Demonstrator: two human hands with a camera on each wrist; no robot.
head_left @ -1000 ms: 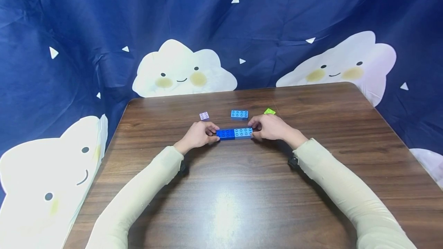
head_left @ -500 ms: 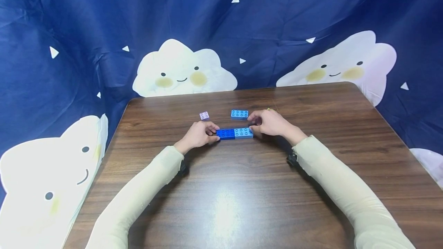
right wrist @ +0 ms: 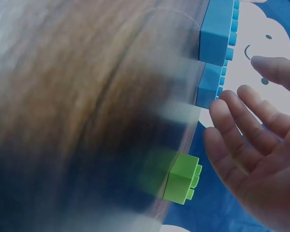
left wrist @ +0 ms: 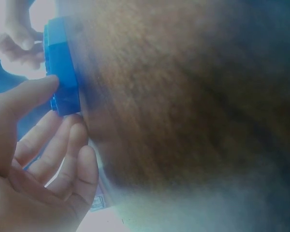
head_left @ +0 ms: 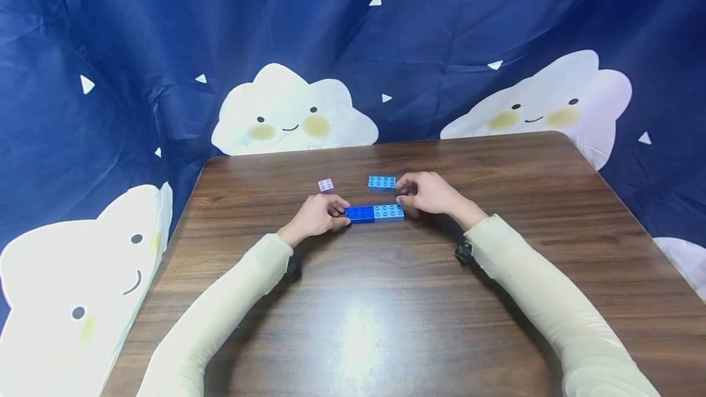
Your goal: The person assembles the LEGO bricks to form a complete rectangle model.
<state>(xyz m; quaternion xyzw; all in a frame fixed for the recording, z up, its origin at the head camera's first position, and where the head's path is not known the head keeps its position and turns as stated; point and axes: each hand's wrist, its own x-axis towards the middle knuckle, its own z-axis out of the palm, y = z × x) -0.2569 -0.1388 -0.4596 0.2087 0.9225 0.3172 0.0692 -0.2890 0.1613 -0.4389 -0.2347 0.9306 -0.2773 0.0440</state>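
Lying end to end on the brown table (head_left: 469, 323), a dark blue brick (head_left: 360, 214) and a light blue brick (head_left: 388, 212) are shown touching in the head view, studs up, the light one at 3 o'clock of the dark one. The dark one's 9 o'clock end is pinched between the thumb and fingers of the left hand (head_left: 314, 214). Nothing is held by the right hand (head_left: 432, 193), which is placed at 2 o'clock of the light blue brick with its fingers loosely bent. Near its fingertips, a medium blue brick (head_left: 382, 183) is set at 12 o'clock of the light one, apart from it. A lilac brick (head_left: 325, 185) is placed at 10 o'clock of the dark one.

In the left wrist view, the dark blue brick is seen towards 12 o'clock of the left hand, its side touched by the thumb. The right hand is caught at the view's 10 o'clock edge.

In the right wrist view, the right hand's grip is shown released. Both lighter bricks are seen at 11 o'clock of it, and a green brick (right wrist: 181, 179) between 8 and 9 o'clock.
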